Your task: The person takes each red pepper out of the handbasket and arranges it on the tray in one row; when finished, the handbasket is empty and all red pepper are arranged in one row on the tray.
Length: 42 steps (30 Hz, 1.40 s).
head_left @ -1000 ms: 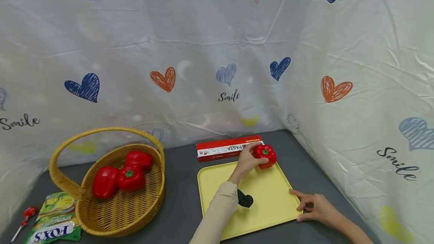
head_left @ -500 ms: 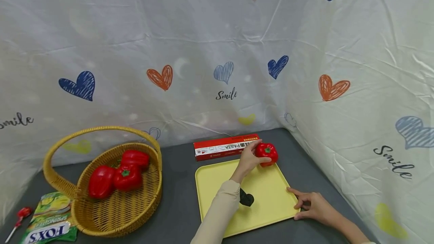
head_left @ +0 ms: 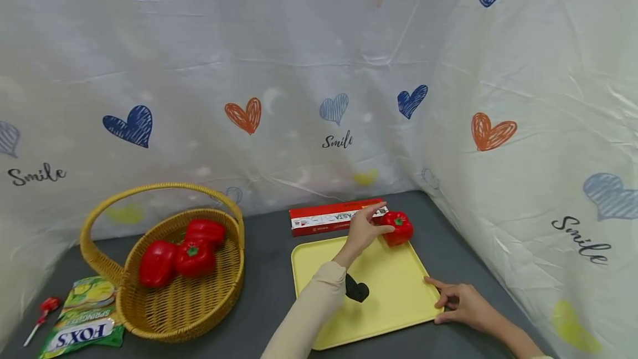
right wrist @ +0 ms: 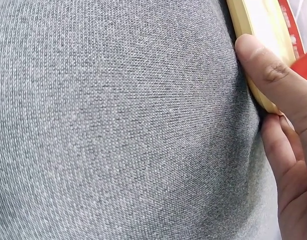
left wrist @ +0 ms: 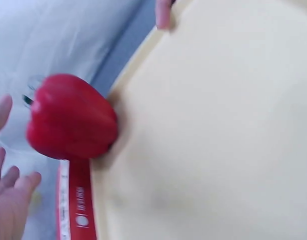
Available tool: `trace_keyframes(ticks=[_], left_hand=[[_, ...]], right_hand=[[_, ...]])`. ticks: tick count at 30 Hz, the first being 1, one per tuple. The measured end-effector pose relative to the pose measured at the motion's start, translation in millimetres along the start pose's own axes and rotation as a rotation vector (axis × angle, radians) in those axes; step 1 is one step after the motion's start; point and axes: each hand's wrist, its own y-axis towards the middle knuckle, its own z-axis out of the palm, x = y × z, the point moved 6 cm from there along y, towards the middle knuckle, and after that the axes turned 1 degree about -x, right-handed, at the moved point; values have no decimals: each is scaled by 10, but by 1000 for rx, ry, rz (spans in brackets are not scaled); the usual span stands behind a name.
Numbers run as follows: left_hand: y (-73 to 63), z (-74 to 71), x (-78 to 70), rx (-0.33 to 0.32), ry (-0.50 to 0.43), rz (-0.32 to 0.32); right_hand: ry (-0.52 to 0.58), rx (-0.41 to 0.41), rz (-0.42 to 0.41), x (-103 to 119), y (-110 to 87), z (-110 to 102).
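A red bell pepper [head_left: 397, 229] stands at the far right corner of a yellow tray [head_left: 389, 298]. My left hand [head_left: 363, 231] is beside it, thumb and fingers spread; in the left wrist view a gap shows between the fingers [left wrist: 8, 180] and the pepper [left wrist: 73, 117]. At the tray's right edge, my right hand [head_left: 463, 306] grips the rim. The right wrist view shows its thumb [right wrist: 251, 47] on the rim of the tray [right wrist: 241, 20] and the other fingers curled at the corner.
A wicker basket [head_left: 179, 314] with a tall handle holds several red peppers [head_left: 195, 257] at the left. Beside it lie a green FOX'S bag [head_left: 87, 314] and a red lollipop [head_left: 49, 304]. A red pasta box [head_left: 319, 219] lies behind the tray, near the printed curtain [head_left: 279, 43].
My left hand has let go of the red bell pepper and drawn slightly left, fingers spreading. The right hand keeps its grip on the tray. The head view has shifted a little.
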Motion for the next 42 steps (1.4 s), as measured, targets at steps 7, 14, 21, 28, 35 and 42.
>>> trace_keyframes(ticks=[7,14,21,28,35,42], left_hand=[[-283,-429,-410,12,-134,-47],[-685,-1042,-599,63,-216,-78],[-1046,-1685,-615,12,-199,-88],[-1451,-2425,-514,-28,-134,-125],[-1793,-3182,-381,23,-17,-127],[-1890,-3776,-256,-1,201,-94]], right_hand=[[-33,-23,24,-22,-58,-85],[-55,-27,6,-18,-89,-115],[-66,-20,-17,-18,-81,-86],[-60,-12,-24,8,-37,-22],[-11,11,-25,27,10,26],[94,46,-11,-2,31,51]])
